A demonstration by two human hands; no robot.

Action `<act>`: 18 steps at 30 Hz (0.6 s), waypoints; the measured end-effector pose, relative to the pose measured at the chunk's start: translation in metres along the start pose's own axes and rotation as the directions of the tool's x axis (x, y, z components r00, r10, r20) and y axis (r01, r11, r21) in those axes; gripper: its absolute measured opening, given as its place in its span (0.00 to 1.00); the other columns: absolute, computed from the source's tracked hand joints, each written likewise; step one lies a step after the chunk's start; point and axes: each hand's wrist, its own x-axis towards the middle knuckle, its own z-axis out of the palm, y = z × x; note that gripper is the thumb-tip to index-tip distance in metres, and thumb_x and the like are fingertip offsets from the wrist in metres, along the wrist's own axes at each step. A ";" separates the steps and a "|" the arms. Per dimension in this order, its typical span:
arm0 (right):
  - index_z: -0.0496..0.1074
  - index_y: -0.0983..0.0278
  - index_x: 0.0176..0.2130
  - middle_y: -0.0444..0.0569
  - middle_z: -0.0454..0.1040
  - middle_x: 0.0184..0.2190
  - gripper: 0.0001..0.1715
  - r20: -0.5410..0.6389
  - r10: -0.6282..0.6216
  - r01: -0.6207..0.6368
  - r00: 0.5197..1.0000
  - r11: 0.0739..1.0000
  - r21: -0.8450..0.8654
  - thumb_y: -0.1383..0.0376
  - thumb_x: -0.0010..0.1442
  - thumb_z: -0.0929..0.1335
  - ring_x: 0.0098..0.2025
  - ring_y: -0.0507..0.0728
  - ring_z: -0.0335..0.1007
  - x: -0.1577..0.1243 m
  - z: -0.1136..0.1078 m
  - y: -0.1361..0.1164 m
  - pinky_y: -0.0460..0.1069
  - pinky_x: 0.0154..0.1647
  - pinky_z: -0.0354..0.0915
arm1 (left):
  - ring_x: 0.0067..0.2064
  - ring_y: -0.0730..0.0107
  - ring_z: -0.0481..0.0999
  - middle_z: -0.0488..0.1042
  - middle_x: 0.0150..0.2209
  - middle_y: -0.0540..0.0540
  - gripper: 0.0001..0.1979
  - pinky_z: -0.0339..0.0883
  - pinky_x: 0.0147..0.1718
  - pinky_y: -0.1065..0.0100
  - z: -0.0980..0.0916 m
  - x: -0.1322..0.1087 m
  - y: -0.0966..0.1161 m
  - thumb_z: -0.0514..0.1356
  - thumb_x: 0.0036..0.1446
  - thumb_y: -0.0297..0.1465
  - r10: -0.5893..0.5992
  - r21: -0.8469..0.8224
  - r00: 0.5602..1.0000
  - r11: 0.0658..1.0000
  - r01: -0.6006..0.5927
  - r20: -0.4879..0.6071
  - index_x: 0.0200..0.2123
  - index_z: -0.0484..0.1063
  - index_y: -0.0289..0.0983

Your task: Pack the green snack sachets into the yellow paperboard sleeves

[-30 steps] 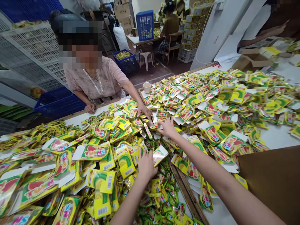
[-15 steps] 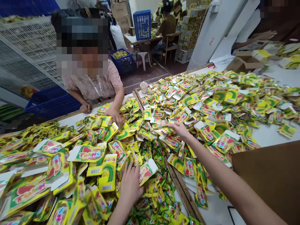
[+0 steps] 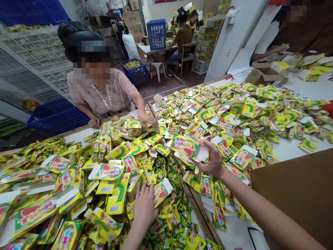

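My right hand (image 3: 213,160) pinches a small yellow-and-green cardboard candy box (image 3: 185,146) by its end, near a white open flap. The box is tilted above the pile, its printed face with a red watermelon picture showing. My left hand (image 3: 145,205) lies on the heap with its fingers stretched out, beside another candy box (image 3: 162,192) with a white flap. I see nothing held in it. Small green candy packets (image 3: 179,211) spread between my hands, next to a wooden strip (image 3: 200,208).
Across the table, a co-worker's hand (image 3: 147,119) reaches into the boxes near a white cup (image 3: 158,100). Heaps of boxes cover both sides of the table. A brown cardboard panel (image 3: 293,191) stands at the right, and a blue crate (image 3: 58,114) behind left.
My right hand has turned and now shows the box face up with its white flap. The co-worker's hand has moved to the right. My left hand stays nearly in place.
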 end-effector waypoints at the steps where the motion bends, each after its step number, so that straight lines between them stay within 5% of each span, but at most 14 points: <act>1: 0.53 0.59 0.58 0.57 0.73 0.45 0.41 -0.016 -0.011 0.012 1.000 1.000 0.026 0.59 0.49 0.71 0.47 0.64 0.72 -0.003 0.000 -0.002 0.58 0.44 0.70 | 0.63 0.53 0.56 0.70 0.52 0.38 0.26 0.35 0.64 0.51 0.000 0.000 0.000 0.61 0.43 0.30 -0.001 0.001 1.000 1.000 0.001 -0.001 0.50 0.65 0.34; 6: 0.55 0.56 0.57 0.55 0.70 0.48 0.39 0.015 -0.017 0.017 1.000 1.000 0.015 0.62 0.49 0.71 0.50 0.63 0.70 -0.011 -0.001 -0.006 0.58 0.47 0.68 | 0.62 0.52 0.57 0.70 0.52 0.37 0.27 0.35 0.64 0.50 0.002 0.000 0.000 0.61 0.43 0.30 0.000 0.018 1.000 1.000 0.000 -0.006 0.50 0.65 0.33; 9: 0.66 0.59 0.49 0.56 0.70 0.46 0.24 -0.011 0.214 -0.210 0.977 0.948 -0.239 0.57 0.52 0.68 0.51 0.65 0.67 0.007 -0.013 0.010 0.61 0.52 0.63 | 0.62 0.52 0.58 0.71 0.50 0.38 0.27 0.36 0.64 0.50 0.004 -0.001 -0.001 0.62 0.42 0.28 0.010 0.016 1.000 1.000 -0.010 -0.018 0.49 0.65 0.35; 11: 0.68 0.63 0.48 0.60 0.67 0.48 0.23 -0.244 0.384 -0.453 0.891 0.798 -0.398 0.55 0.55 0.65 0.54 0.67 0.63 0.028 -0.026 0.029 0.63 0.54 0.59 | 0.61 0.52 0.59 0.72 0.48 0.40 0.27 0.38 0.64 0.50 0.006 -0.002 -0.001 0.62 0.42 0.29 0.013 0.013 1.000 1.000 -0.013 -0.021 0.49 0.65 0.37; 14: 0.62 0.70 0.55 0.67 0.59 0.56 0.33 -0.518 0.453 -0.685 0.726 0.550 -0.478 0.56 0.55 0.65 0.60 0.71 0.53 0.057 -0.039 0.054 0.65 0.58 0.51 | 0.58 0.53 0.63 0.72 0.46 0.42 0.25 0.38 0.64 0.51 0.008 -0.003 -0.001 0.62 0.42 0.30 0.008 0.009 1.000 1.000 -0.008 -0.028 0.46 0.65 0.38; 16: 0.61 0.70 0.57 0.67 0.55 0.59 0.34 -0.489 0.468 -0.676 0.737 0.495 -0.546 0.56 0.55 0.65 0.63 0.74 0.44 0.068 -0.031 0.062 0.67 0.60 0.45 | 0.56 0.53 0.65 0.72 0.44 0.42 0.22 0.37 0.64 0.51 0.010 -0.003 0.000 0.62 0.42 0.29 0.001 0.007 0.999 1.000 0.000 -0.040 0.44 0.66 0.38; 18: 0.65 0.67 0.54 0.62 0.59 0.58 0.28 -0.277 0.484 -0.537 0.830 0.559 -0.631 0.57 0.57 0.63 0.65 0.73 0.39 0.073 -0.007 0.064 0.67 0.61 0.40 | 0.56 0.52 0.65 0.72 0.44 0.42 0.22 0.36 0.64 0.51 0.013 -0.002 0.001 0.62 0.42 0.29 -0.008 0.000 0.999 1.000 0.008 -0.045 0.44 0.67 0.38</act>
